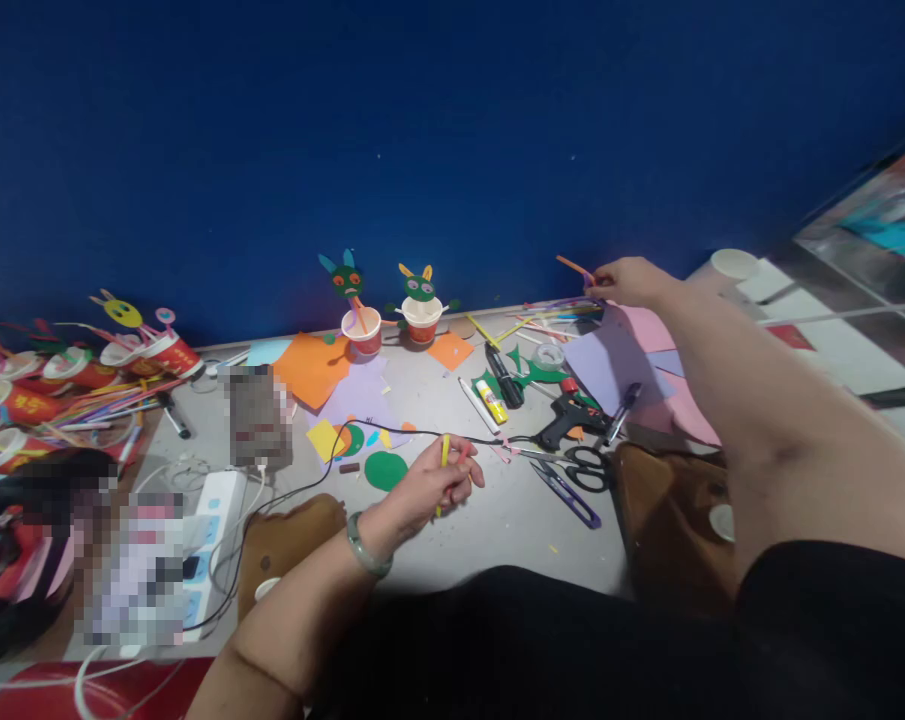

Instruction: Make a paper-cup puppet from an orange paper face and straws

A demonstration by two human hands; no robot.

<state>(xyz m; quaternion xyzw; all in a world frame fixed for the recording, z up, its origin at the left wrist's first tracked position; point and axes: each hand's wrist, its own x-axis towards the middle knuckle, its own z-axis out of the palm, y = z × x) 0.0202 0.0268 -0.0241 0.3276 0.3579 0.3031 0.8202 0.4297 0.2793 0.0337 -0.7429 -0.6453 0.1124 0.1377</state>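
My left hand (438,478), with a pale green bangle at the wrist, is closed around a thin yellow straw (445,450); a small reddish strip also shows at its fingers. Out to the far right, my right hand (623,280) pinches an orange straw (572,265), and a bit of purple shows beside it. Beneath that hand lie loose colored straws (553,318) and lilac paper (609,360). A dark green paper oval (386,470) lies just left of my left hand. Two paper cups with green paper heads, one left (362,332) and one right (422,322), stand against the blue wall.
A glue gun (561,425), scissors (587,468), a purple cutter (568,497), a glue stick (491,402) and tape (548,357) lie right of center. The black cord (414,432) crosses the table. A power strip (216,520) and several decorated cups (171,355) are at left.
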